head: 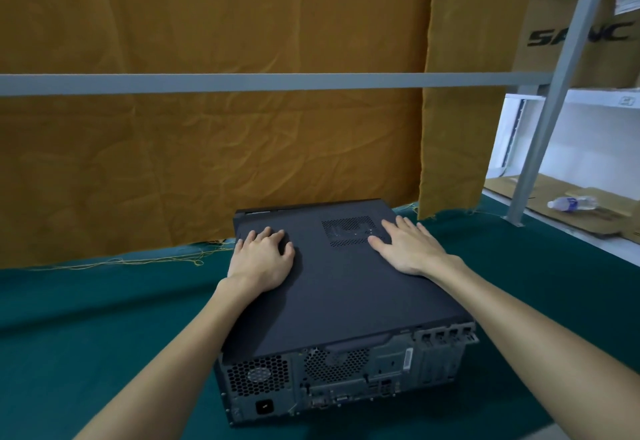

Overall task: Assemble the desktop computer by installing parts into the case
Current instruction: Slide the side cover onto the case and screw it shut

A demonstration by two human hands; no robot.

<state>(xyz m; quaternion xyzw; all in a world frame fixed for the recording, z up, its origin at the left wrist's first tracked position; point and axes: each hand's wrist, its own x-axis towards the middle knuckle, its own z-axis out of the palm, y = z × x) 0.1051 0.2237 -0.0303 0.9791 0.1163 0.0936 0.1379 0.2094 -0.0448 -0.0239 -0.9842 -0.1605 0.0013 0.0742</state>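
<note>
A black desktop computer case [343, 294] lies flat on the green table cloth [86, 329], its rear panel with fan grilles and ports facing me. The dark cover panel is on top, with a mesh vent [349, 230] near its far right. My left hand [263, 258] rests palm down on the cover's far left part, fingers slightly bent. My right hand [408, 245] presses flat on the cover beside the vent, fingers straight. Neither hand holds anything.
A mustard-yellow cloth [207, 145] hangs behind the case, crossed by a grey metal bar [242, 83]. At right stand a grey shelf post [550, 93], cardboard boxes [581, 31] and a lying plastic bottle [573, 203].
</note>
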